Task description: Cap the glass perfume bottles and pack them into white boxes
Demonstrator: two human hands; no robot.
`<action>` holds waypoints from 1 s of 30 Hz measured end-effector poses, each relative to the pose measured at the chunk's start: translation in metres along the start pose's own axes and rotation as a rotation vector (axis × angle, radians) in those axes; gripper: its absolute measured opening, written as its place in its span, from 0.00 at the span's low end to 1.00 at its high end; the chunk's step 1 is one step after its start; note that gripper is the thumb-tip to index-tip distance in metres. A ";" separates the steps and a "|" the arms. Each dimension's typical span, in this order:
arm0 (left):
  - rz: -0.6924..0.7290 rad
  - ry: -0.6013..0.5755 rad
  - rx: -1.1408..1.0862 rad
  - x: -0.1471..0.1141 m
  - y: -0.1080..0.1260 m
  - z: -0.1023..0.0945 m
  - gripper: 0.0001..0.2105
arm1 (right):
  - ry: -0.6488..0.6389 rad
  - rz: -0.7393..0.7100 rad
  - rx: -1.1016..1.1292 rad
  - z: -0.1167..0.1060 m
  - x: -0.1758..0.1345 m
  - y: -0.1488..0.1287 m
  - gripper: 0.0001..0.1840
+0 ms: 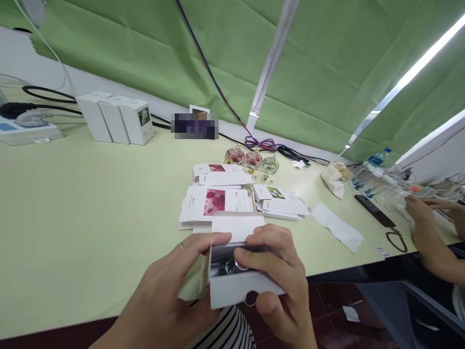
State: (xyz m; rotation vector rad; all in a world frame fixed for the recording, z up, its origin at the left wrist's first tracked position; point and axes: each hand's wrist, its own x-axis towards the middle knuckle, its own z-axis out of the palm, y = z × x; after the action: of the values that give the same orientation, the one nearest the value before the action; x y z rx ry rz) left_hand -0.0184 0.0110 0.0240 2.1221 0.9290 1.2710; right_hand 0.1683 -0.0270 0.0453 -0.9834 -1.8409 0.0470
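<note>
open white carton [232, 292] held at the surface's [90, 232] near edge; fingers of the left hand [174, 283] clamped on its left side, those of the right hand [285, 271] on its right. three round perfume bottles [253, 159] sit toward the far edge.

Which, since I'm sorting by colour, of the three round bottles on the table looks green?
The rightmost bottle; the left bottle and middle bottle look pinkish-red.
</note>
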 end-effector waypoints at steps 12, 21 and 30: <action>-0.095 0.030 -0.047 0.000 0.007 0.002 0.17 | 0.089 0.040 0.029 0.010 -0.004 -0.002 0.19; -0.142 0.077 -0.041 -0.004 0.007 0.005 0.14 | 0.604 0.138 0.213 0.042 -0.005 0.011 0.07; 0.087 0.112 0.114 -0.015 -0.018 0.004 0.15 | 0.197 0.104 -0.109 0.023 -0.013 -0.005 0.11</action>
State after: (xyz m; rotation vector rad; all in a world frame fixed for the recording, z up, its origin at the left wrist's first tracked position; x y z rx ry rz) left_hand -0.0250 0.0113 0.0013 2.2196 0.9867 1.4245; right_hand 0.1494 -0.0300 0.0270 -1.1186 -1.6256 -0.0851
